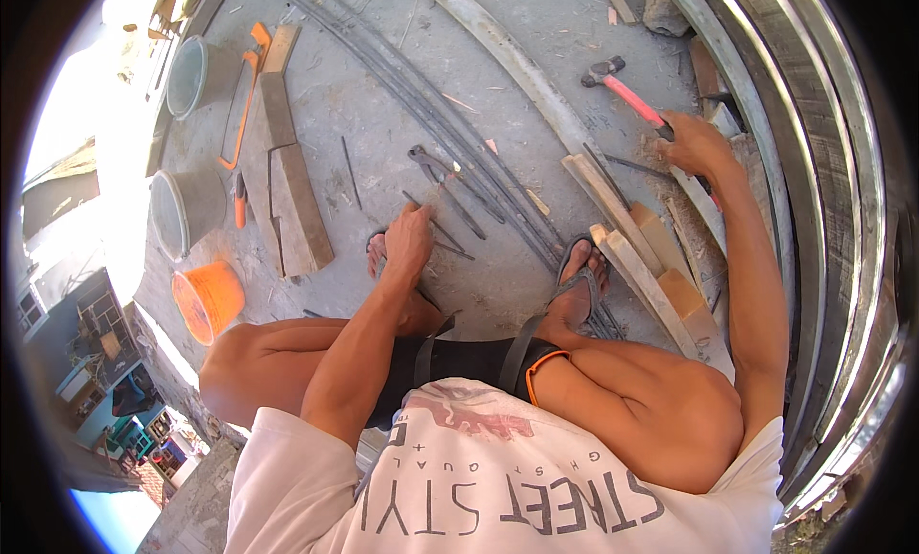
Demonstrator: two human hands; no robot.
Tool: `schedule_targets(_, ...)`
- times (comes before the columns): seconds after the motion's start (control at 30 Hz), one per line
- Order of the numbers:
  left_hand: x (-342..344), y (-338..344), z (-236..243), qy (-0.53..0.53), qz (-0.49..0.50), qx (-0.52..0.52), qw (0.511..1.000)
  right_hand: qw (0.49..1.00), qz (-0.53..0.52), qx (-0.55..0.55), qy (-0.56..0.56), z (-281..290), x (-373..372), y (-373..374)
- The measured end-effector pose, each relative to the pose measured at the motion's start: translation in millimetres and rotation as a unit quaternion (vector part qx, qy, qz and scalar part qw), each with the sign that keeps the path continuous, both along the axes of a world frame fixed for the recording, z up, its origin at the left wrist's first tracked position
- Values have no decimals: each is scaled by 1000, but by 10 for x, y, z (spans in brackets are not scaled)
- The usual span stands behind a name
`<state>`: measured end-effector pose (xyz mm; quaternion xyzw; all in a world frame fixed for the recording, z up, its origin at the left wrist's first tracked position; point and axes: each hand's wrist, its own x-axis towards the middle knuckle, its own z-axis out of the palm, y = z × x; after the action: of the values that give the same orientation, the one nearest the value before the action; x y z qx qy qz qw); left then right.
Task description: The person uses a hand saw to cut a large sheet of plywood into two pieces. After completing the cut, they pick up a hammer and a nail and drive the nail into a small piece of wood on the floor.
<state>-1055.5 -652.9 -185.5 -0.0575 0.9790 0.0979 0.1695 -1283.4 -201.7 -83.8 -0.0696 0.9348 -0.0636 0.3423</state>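
Note:
My right hand (697, 144) is wrapped round the handle of a hammer (627, 92), out to the right with its dark head pointing left. The handle is pink-red with a black grip. In front of my left foot, my left hand (410, 238) is closed on a short steel rod (409, 198), low over the concrete floor. Part of the rod is hidden by the fingers. Just beyond that hand lie pincers (438, 174) with their handles spread apart. Another short rod (350, 173) rests farther left.
Long steel bars (421, 87) run across the concrete beside a pale long strip (517, 56). Wood pieces (637, 267) lie by my right foot. At left are wooden blocks (299, 209), an orange hacksaw (251, 94), an orange-handled tool (240, 204), grey buckets (206, 214) and an orange bucket (209, 300).

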Motion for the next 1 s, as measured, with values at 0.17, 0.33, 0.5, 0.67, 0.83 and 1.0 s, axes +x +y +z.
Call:
schedule_targets(0.17, -39, -118, -41, -65, -238, -19, 969, 999, 0, -9, 32, -188, 36, 68)
schedule_targets(0.33, -333, -270, 146, -41, -307, 18, 951, 1000, -4, -21, 12, -282, -13, 57)
schedule_targets(0.5, -1205, 386, 667, -38, 33, 232, 971, 1000, -2, -16, 23, -328, 30, 112)
schedule_targets(0.67, -1639, 1396, 976, -14, 313, 589, 745, 1000, 9, -12, 19, -269, -8, 28)
schedule_targets(0.83, -1670, 1723, 1041, 21, 327, 611, 720, 999, 1, -22, 32, -271, 55, 17)
schedule_targets(1.0, -1592, 1939, 1017, -72, 329, 611, 717, 1000, -3, -4, 4, -187, 36, -56)
